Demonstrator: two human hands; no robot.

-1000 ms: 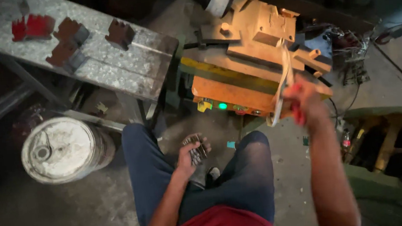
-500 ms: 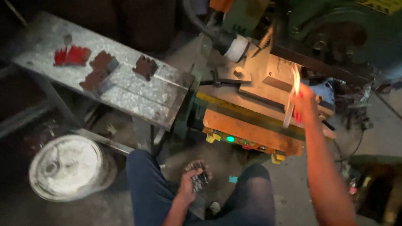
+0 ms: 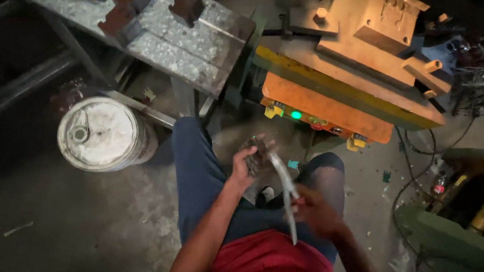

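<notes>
Seated person, both hands closed on small metal work.
Left hand (image 3: 244, 164) grips dark parts (image 3: 255, 155); right hand (image 3: 312, 208) grips a curved strip (image 3: 284, 185). Lidded white bucket (image 3: 102, 133) beside the bench (image 3: 188, 53), contents hidden.

One camera sits on my head and looks steeply down over my lap, close to my left hand (image 3: 243, 166) and right hand (image 3: 314, 210) at centre. The floor (image 3: 58, 239) fills 8 o'clock, the surface (image 3: 187, 47) 11 o'clock, the press (image 3: 357, 56) 1 o'clock.
</notes>
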